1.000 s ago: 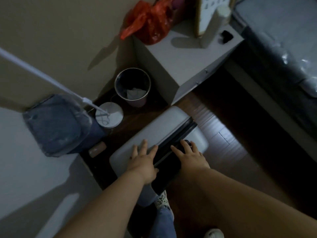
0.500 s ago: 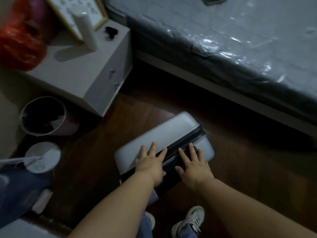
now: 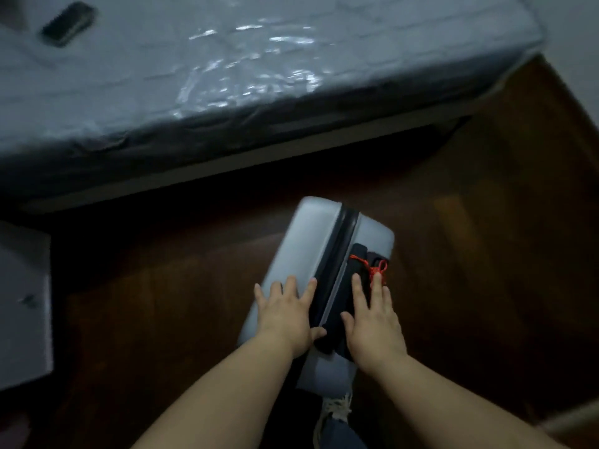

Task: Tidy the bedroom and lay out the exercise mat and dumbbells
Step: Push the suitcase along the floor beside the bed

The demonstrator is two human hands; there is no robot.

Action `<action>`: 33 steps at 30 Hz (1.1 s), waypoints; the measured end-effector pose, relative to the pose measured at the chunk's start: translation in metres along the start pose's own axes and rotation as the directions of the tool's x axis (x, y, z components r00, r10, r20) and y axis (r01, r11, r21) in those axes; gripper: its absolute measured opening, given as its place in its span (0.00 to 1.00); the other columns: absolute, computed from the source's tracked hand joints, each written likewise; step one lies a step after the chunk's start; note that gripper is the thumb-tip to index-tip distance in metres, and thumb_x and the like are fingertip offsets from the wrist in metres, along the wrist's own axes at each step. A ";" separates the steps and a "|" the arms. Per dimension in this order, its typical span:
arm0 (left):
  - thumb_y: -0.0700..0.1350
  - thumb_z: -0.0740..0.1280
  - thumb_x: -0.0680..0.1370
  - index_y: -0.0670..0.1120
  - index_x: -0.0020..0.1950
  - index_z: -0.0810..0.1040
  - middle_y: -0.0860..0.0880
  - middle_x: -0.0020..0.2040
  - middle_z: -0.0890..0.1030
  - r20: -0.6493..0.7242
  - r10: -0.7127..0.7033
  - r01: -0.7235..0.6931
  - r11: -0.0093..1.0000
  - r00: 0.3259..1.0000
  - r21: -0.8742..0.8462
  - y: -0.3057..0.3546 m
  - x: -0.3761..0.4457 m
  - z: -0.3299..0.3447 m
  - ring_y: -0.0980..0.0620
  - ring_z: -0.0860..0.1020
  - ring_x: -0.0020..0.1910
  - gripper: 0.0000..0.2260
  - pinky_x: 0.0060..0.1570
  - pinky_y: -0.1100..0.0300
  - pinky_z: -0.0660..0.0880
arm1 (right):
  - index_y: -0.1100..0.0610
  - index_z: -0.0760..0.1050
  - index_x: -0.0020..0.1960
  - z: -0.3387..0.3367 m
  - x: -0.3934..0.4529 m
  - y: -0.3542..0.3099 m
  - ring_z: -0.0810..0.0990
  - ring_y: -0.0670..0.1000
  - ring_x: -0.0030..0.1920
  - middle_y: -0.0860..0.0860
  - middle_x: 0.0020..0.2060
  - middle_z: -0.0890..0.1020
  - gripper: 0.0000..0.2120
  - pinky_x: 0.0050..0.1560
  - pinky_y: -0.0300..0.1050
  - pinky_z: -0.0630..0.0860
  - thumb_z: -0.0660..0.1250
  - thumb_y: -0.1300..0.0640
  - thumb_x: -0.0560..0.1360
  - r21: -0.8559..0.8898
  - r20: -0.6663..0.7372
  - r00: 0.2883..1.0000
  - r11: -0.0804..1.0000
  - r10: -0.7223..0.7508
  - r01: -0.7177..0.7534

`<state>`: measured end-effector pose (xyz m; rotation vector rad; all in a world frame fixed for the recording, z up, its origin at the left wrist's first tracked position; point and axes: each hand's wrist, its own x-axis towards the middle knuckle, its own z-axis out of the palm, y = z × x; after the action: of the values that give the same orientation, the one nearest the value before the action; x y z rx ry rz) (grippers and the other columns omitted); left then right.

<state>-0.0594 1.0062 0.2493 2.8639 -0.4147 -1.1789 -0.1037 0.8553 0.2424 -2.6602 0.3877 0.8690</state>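
Two flat, spread hands, left [image 3: 285, 314] and right [image 3: 372, 322], grasping nothing, pressed the grey suitcase [image 3: 319, 254], swung away from the nightstand toward the bed [image 3: 227, 76], on the floor [image 3: 486, 254]—likely clearing mat space.

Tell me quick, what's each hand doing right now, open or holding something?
Left hand: open, fingers spread flat on the grey suitcase.
Right hand: open, straight fingers pressing on the suitcase's black handle, gripping nothing.
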 end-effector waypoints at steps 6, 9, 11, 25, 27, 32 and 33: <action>0.65 0.64 0.72 0.56 0.75 0.32 0.48 0.75 0.29 0.152 0.135 -0.150 0.985 0.979 0.089 0.125 0.084 -0.049 0.38 0.34 0.74 0.47 0.71 0.37 0.45 | 0.44 0.26 0.73 -0.060 0.050 0.106 0.37 0.59 0.76 0.48 0.76 0.34 0.37 0.74 0.55 0.49 0.54 0.46 0.80 0.242 0.105 0.990 0.963 0.094 -0.117; 0.63 0.66 0.72 0.55 0.75 0.31 0.47 0.74 0.28 0.173 0.182 -0.204 0.971 0.968 0.121 0.188 0.124 -0.071 0.38 0.33 0.74 0.48 0.72 0.38 0.45 | 0.43 0.25 0.72 -0.096 0.079 0.161 0.36 0.59 0.75 0.48 0.75 0.33 0.39 0.74 0.56 0.50 0.56 0.45 0.79 0.286 0.098 0.982 0.941 0.159 -0.181; 0.63 0.67 0.72 0.54 0.75 0.32 0.48 0.75 0.29 0.156 0.226 -0.247 0.960 0.962 0.132 0.221 0.145 -0.082 0.40 0.33 0.74 0.48 0.71 0.38 0.45 | 0.44 0.26 0.72 -0.115 0.094 0.185 0.35 0.59 0.75 0.48 0.75 0.32 0.41 0.74 0.56 0.48 0.57 0.46 0.79 0.297 0.089 0.976 0.930 0.197 -0.215; 0.62 0.65 0.73 0.52 0.75 0.32 0.47 0.75 0.29 0.216 0.418 -0.460 0.862 0.882 0.210 0.432 0.297 -0.184 0.41 0.31 0.74 0.47 0.72 0.37 0.42 | 0.47 0.27 0.74 -0.257 0.213 0.353 0.32 0.56 0.74 0.51 0.75 0.33 0.42 0.74 0.53 0.40 0.59 0.49 0.79 0.414 0.095 0.903 0.809 0.418 -0.418; 0.62 0.65 0.73 0.51 0.75 0.32 0.46 0.75 0.29 0.219 0.421 -0.467 0.852 0.880 0.237 0.460 0.322 -0.204 0.41 0.31 0.74 0.48 0.72 0.38 0.42 | 0.46 0.27 0.73 -0.278 0.237 0.377 0.31 0.56 0.74 0.50 0.75 0.33 0.42 0.73 0.53 0.39 0.59 0.49 0.79 0.432 0.088 0.899 0.797 0.428 -0.422; 0.62 0.66 0.73 0.52 0.75 0.32 0.46 0.74 0.29 0.228 0.415 -0.468 0.837 0.881 0.283 0.523 0.380 -0.252 0.42 0.32 0.74 0.48 0.72 0.40 0.42 | 0.45 0.26 0.73 -0.333 0.291 0.430 0.31 0.56 0.74 0.50 0.75 0.32 0.41 0.74 0.52 0.41 0.59 0.48 0.79 0.468 0.084 0.902 0.782 0.424 -0.412; 0.62 0.66 0.73 0.51 0.75 0.32 0.46 0.75 0.29 0.230 0.420 -0.473 0.833 0.878 0.285 0.535 0.390 -0.262 0.42 0.32 0.74 0.48 0.73 0.41 0.42 | 0.45 0.26 0.73 -0.344 0.300 0.438 0.31 0.56 0.74 0.50 0.75 0.32 0.41 0.74 0.52 0.41 0.59 0.48 0.79 0.468 0.077 0.902 0.783 0.426 -0.410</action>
<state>0.2607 0.3701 0.2298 2.6790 -1.3329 -1.3419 0.1576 0.2788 0.2314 -2.1555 1.0861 0.7227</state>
